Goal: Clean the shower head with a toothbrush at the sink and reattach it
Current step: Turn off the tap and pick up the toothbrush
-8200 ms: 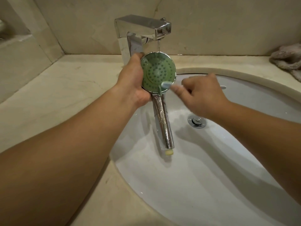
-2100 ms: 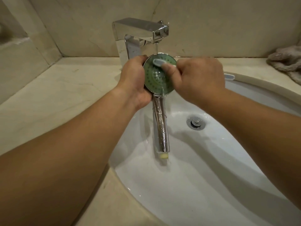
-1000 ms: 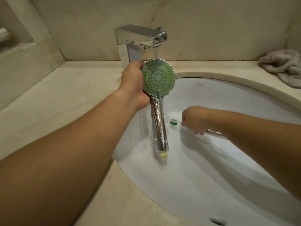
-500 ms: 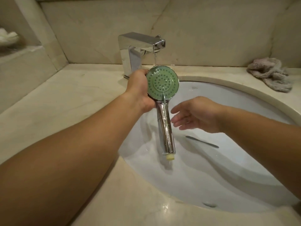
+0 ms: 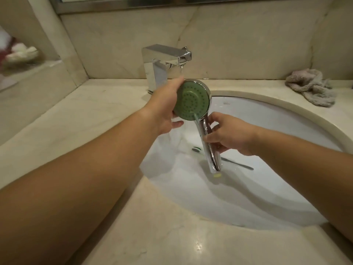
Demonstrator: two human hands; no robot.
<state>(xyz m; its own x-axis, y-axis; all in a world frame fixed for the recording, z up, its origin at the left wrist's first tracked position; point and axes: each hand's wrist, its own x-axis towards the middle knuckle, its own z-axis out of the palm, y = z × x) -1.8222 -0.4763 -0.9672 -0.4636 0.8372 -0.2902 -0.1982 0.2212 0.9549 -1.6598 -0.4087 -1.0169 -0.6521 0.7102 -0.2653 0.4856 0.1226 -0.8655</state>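
— Where is the shower head [image 5: 193,101] right now?

— Held over the left part of the white sink basin [image 5: 267,121], just in front of the chrome faucet [image 5: 164,62]. Its green spray face is turned toward the camera and slightly up.

— And its long axis?

— The chrome handle runs down from the round head toward the viewer, leaning a little to the right, with its pale yellowish end lowest, above the basin floor.

— Who has hold of it?

— Both hands. The left hand [image 5: 164,109] cups the back and left rim of the round head, fingers wrapped behind it and out of sight. The right hand [image 5: 227,133] is closed on the middle of the handle, its fingers [image 5: 212,138] curled around the chrome from the right side.

— The toothbrush [image 5: 235,163]?

— Lying in the basin, free of both hands. Its green-and-white head shows just left of the handle, and its shaft runs off to the right behind it.

— Anything else nearby?

— A crumpled greyish cloth [image 5: 311,87] sits on the beige marble counter [image 5: 66,127] at the back right, well apart from the hands.
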